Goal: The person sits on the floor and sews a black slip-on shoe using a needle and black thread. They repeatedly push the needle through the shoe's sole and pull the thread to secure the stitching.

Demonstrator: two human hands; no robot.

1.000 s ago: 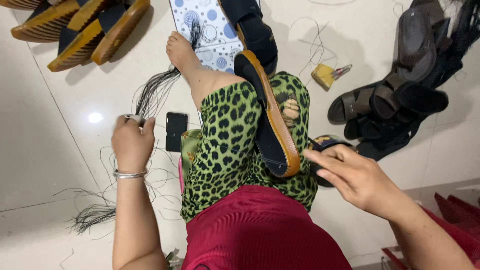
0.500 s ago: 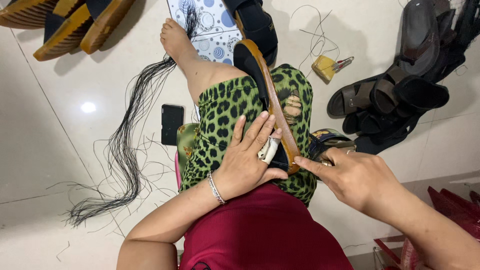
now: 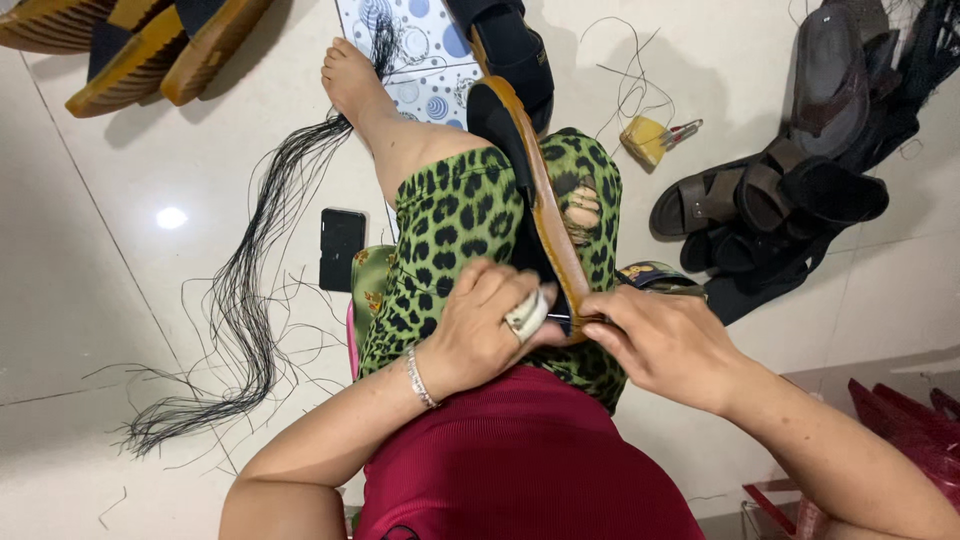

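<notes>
A brown-soled sandal stands on edge between my knees, over green leopard-print trousers. My left hand, with a taped finger and a bracelet at the wrist, is closed on the near end of the sole. My right hand pinches at that same near end, where a thin dark tool or needle shows between the two hands. The fingertips hide exactly what it grips.
A long bundle of black threads trails over the white floor at left, beside a black phone. Wooden-soled sandals lie top left, dark sandals at right, a yellow block with small tools beyond my knee.
My left hand left the thread bundle on the floor and came to the sandal, closing on its near end. My right hand stayed at the sole.
</notes>
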